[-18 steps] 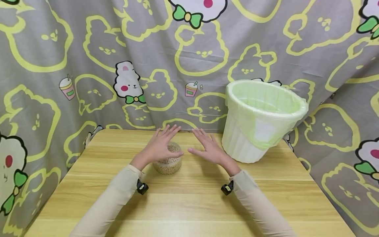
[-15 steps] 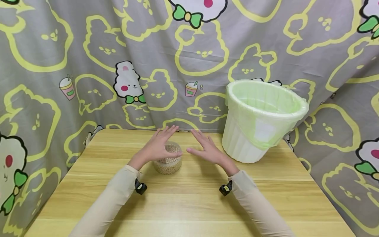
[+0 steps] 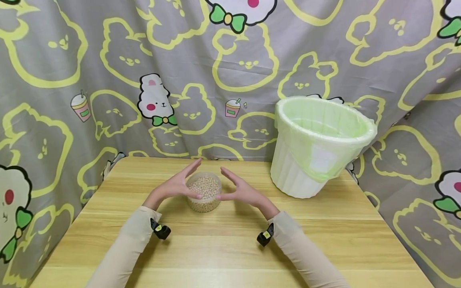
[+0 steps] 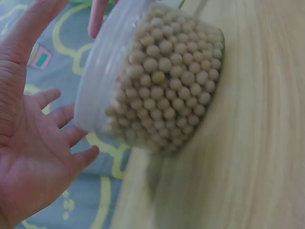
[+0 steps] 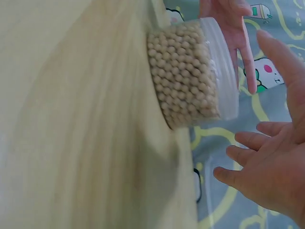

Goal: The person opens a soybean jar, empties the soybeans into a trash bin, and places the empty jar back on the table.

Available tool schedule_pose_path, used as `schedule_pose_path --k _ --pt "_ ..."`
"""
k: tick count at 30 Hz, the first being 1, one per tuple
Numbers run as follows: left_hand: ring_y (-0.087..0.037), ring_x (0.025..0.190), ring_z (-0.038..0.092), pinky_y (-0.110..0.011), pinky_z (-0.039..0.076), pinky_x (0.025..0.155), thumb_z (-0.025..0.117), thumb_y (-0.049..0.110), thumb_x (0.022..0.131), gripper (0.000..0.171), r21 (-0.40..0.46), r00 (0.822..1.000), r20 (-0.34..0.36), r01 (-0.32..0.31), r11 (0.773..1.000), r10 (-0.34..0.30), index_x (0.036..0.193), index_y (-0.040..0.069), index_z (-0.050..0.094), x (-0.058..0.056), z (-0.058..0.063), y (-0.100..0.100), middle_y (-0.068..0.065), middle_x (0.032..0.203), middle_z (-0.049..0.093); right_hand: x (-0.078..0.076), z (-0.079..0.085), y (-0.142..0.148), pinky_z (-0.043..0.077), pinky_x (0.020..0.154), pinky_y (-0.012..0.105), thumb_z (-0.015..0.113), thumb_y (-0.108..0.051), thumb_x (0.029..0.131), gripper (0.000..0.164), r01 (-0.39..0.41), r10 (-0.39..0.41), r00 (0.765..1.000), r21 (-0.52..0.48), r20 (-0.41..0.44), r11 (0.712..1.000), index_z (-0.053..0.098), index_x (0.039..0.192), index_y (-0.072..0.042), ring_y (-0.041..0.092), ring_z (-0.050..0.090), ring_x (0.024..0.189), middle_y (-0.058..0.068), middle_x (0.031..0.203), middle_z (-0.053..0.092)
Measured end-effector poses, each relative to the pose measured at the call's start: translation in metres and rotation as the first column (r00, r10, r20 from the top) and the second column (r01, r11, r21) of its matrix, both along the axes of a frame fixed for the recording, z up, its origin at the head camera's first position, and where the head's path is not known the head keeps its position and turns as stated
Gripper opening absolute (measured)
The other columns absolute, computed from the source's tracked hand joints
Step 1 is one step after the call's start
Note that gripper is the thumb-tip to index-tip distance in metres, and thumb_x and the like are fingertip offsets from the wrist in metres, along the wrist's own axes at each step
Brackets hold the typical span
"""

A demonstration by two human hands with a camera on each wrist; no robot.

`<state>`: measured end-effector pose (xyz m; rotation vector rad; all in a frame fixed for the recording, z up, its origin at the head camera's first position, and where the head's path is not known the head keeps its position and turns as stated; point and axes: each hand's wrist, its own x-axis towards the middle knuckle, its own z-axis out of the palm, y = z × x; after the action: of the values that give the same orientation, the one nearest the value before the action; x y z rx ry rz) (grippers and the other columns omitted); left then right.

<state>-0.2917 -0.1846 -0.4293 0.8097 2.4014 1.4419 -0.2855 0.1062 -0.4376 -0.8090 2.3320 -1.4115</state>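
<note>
A clear round plastic tub stands upright on the wooden table, lidless and filled with small pale beige balls like dried beans. My left hand is at its left side, thumb in front and fingers behind, spread apart. On the right, my right hand mirrors it, its thumb tip right at the tub's front rim in the head view. Both wrist views show the fingers straight and spread at the height of the frosted rim, not curled round it.
A white ribbed bin lined with a pale green bag stands at the table's back right. Behind the wooden table hangs a grey curtain with yellow cartoon outlines. Small black cameras sit on both wrists.
My hands have come down and back from above the table to either side of the tub. The left has moved leftward off it, the right leftward toward it. The tub has stayed put.
</note>
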Motion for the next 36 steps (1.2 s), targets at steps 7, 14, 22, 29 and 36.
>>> schedule_pose_path --k 7,14,22,29,36 --pt "-0.040 0.158 0.008 -0.062 0.012 0.126 0.090 0.014 0.077 0.125 0.109 0.994 0.069 0.073 0.991 -0.080 0.165 0.016 0.002 -0.006 -0.020 -0.016 -0.015 0.172 0.010 -0.001 -0.013 -0.011 0.020 0.126 0.058 0.087 -0.025 0.082 0.110 -0.008 0.015 0.996 -0.084 0.083 0.996 0.015 0.165 -0.014 0.030 0.023 0.157 0.012 0.170 0.020" --pt "-0.044 0.155 0.015 -0.062 0.015 0.125 0.090 0.008 0.074 0.128 0.144 0.978 0.165 0.106 0.984 -0.130 0.164 0.008 -0.001 -0.009 -0.033 -0.023 -0.025 0.169 0.010 -0.001 -0.023 -0.019 0.024 0.127 0.048 0.089 -0.015 0.079 0.112 0.027 -0.008 0.987 -0.114 0.159 0.993 0.015 0.164 -0.007 0.030 0.028 0.155 0.011 0.169 0.025" --pt "-0.041 0.152 0.027 -0.058 0.022 0.124 0.091 0.006 0.073 0.119 0.111 0.972 0.189 0.124 0.986 -0.143 0.163 0.005 0.013 -0.011 -0.042 -0.026 -0.020 0.165 0.027 -0.004 -0.029 -0.025 0.031 0.123 0.051 0.084 -0.003 0.082 0.099 -0.021 0.048 0.989 -0.184 0.141 0.983 0.025 0.162 -0.007 0.036 0.035 0.151 0.015 0.163 0.036" --pt "-0.040 0.151 0.031 -0.057 0.024 0.125 0.091 0.005 0.072 0.112 0.098 0.973 0.186 0.118 0.988 -0.135 0.161 0.007 0.024 -0.013 -0.045 -0.026 -0.019 0.162 0.034 -0.005 -0.031 -0.028 0.036 0.121 0.046 0.081 0.005 0.081 0.096 -0.039 0.073 0.983 -0.201 0.169 0.979 0.028 0.160 -0.006 0.035 0.039 0.149 0.016 0.162 0.038" --pt "-0.043 0.148 0.035 -0.059 0.026 0.123 0.091 0.003 0.072 0.109 0.089 0.973 0.177 0.131 0.987 -0.145 0.160 0.003 0.027 -0.016 -0.048 -0.026 -0.021 0.160 0.038 -0.003 -0.028 -0.029 0.034 0.122 0.045 0.081 0.005 0.081 0.095 -0.019 0.048 0.981 -0.150 0.190 0.989 0.029 0.160 -0.003 0.036 0.035 0.150 0.017 0.162 0.037"
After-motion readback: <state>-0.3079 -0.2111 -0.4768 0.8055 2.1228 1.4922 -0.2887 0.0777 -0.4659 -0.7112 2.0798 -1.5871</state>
